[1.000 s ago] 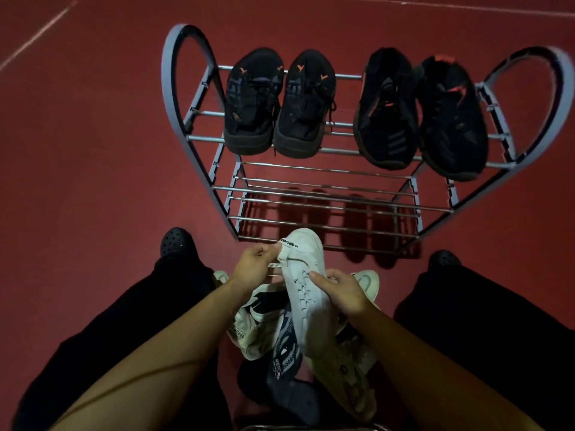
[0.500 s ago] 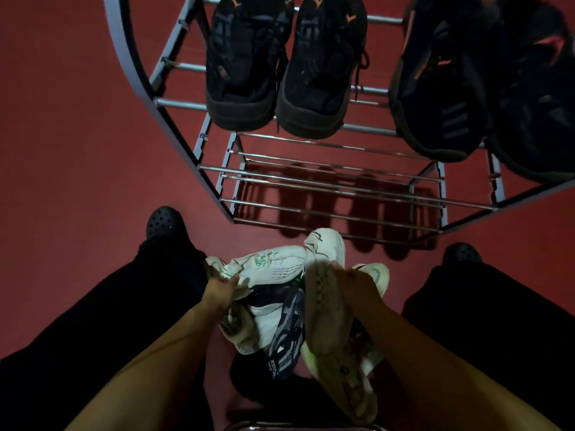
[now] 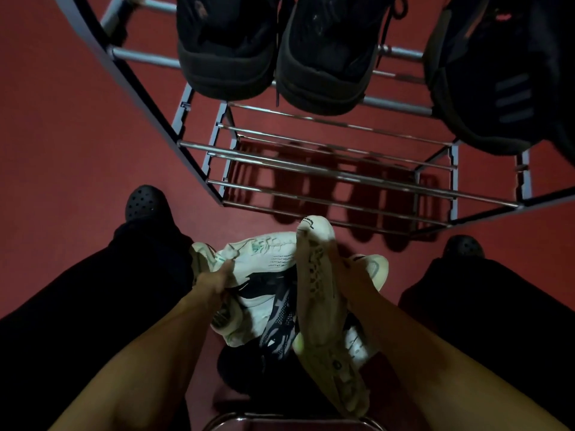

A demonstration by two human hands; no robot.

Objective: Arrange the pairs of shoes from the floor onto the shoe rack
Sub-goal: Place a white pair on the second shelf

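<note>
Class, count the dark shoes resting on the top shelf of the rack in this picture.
3 visible: two side by side at the left, one striped at the right. A fourth may be cut off by the right edge.

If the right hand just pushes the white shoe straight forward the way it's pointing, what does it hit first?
Probably the front rods of the rack's lower tier, just beyond the toe of the white shoe in the right hand. Depth is unclear; the toe may pass above them.
</note>
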